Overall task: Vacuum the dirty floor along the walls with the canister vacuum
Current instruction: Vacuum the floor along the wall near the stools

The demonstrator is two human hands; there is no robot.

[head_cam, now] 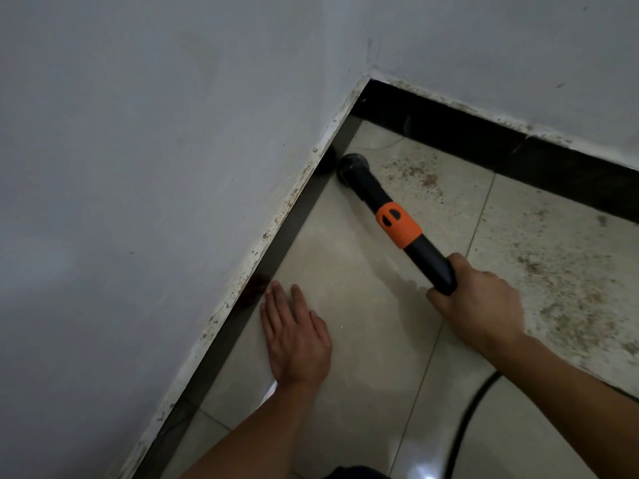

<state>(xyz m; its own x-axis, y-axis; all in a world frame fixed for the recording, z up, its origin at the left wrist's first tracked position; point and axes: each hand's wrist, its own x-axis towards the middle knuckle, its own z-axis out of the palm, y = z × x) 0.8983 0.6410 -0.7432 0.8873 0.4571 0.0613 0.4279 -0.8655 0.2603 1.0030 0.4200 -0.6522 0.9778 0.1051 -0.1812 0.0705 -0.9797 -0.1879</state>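
My right hand (479, 305) grips the black vacuum wand (428, 259), which has an orange collar (399, 225). Its round black nozzle (352, 167) sits on the beige tiled floor (345, 257) right beside the dark baseboard (294, 219) of the left wall, near the room's corner. My left hand (295, 337) lies flat on the tile with straight fingers, close to the same baseboard. Brown dirt (425, 179) is scattered on the tiles to the right of the nozzle and on the far-right tile (567, 288).
Two white walls meet at a corner (368, 77). A black baseboard (484, 140) runs along the far wall. A black hose (466, 423) trails over the floor at lower right. Grime speckles the wall edge above the left baseboard.
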